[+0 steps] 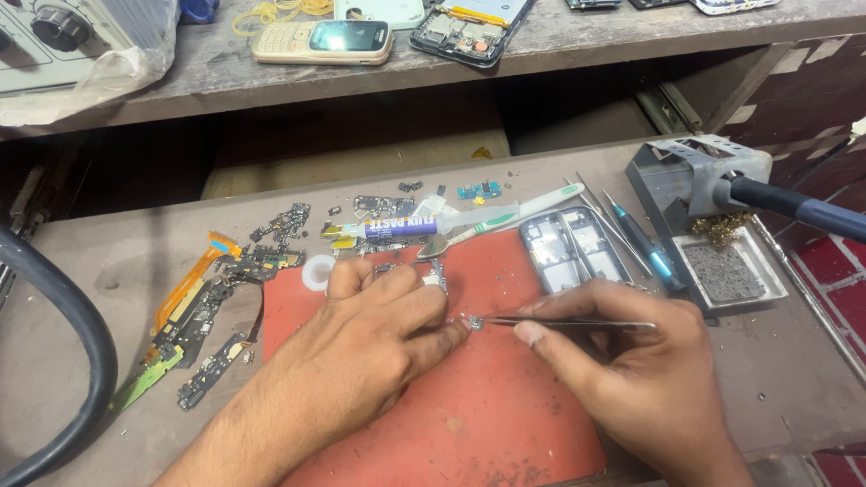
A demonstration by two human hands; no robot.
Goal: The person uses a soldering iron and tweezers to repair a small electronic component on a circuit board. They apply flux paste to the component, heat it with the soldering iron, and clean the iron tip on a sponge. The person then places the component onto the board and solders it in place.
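Note:
My right hand (631,361) grips thin metal tweezers (568,321) whose tips pinch a tiny metal part (473,322) just above the red work mat (487,406). My left hand (379,329) rests on the mat with fingers curled, its fingertips pressed beside that small part, and a narrow circuit strip (438,271) lies just behind the knuckles. Whether the left fingers pinch anything is hidden.
Flex cables and small boards (207,316) litter the left. A syringe tube (397,227), toothbrush (505,216), phone frame (573,248), spare tweezers and screwdriver (645,248) lie behind. A soldering iron stand (713,207) sits right; a black hose (72,361) curves left; phones (325,41) on the shelf.

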